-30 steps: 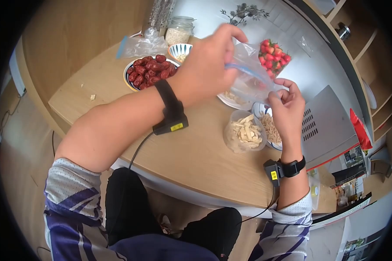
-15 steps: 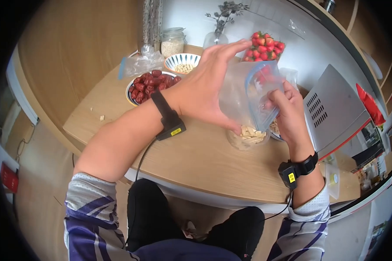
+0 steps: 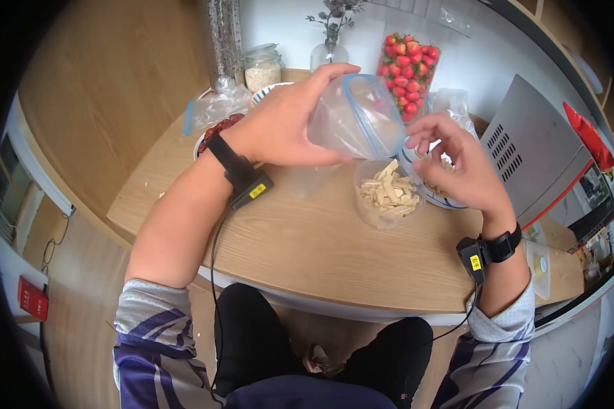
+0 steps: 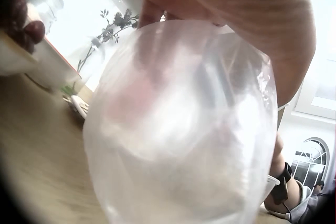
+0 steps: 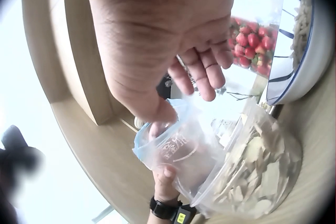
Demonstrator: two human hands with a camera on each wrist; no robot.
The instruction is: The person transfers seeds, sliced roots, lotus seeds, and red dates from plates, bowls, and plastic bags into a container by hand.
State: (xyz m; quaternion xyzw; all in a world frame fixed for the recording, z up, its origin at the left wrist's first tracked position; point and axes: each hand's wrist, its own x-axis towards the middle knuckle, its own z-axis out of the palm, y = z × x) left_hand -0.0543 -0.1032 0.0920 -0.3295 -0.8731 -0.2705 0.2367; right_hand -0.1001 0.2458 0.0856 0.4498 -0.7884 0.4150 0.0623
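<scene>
My left hand holds a clear zip-lock bag from its left side, thumb below and fingers over the top. The bag's blue-edged mouth gapes toward the right. In the left wrist view the bulging plastic bag fills the middle. My right hand is just right of the mouth, fingers loosely bent and holding nothing; in the right wrist view that hand is above the bag. Under the mouth stands a clear round tub heaped with pale dried slices.
Behind the tub is a blue-rimmed plate of pale pieces. Red dates sit in a bowl at left, partly behind my arm. A bag of strawberries, a glass jar and a vase line the back. A grey panel stands right.
My right hand has let go of the bag's edge and moved a little right. My left hand still holds the bag, its mouth now spread wider and turned to the right.
</scene>
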